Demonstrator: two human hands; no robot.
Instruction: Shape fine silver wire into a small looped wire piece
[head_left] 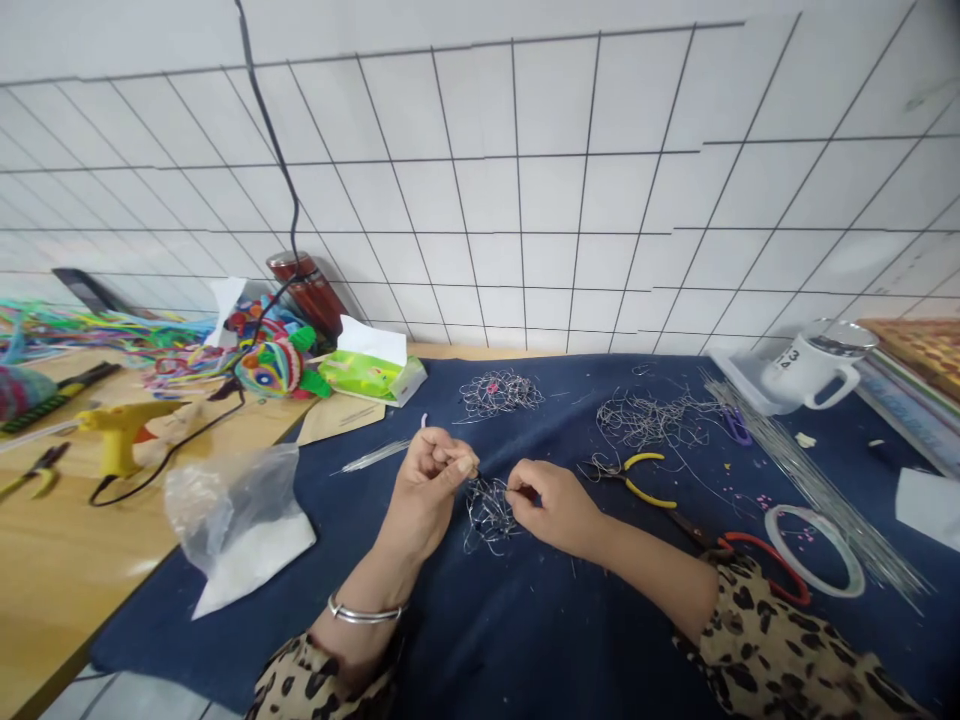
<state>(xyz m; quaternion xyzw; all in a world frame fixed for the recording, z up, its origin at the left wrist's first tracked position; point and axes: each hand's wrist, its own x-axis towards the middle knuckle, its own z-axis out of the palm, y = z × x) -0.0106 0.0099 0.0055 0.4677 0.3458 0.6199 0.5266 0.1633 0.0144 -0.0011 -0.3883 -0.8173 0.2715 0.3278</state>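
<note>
In the head view a loose tangle of thin silvery wire [489, 518] lies on the dark blue cloth between my two hands. My left hand [431, 485] is closed in a pinch at the upper left of the tangle, thumb against fingertips, with what looks like a thin wire end in it. At the tangle's right edge, my right hand [553, 505] is also closed in a pinch on a strand of wire. Just right of it rest yellow-handled pliers [634, 480]. Two more wire tangles, one left [499, 393] and one right [649, 418], lie farther back.
On the right are a bundle of straight wires [817, 480], a white ring-shaped coil [851, 560], red-handled scissors [780, 565] and a white mug [814, 365]. To the left are a plastic bag of white material [251, 545], a tissue pack [367, 375] and a yellow glue gun [120, 430].
</note>
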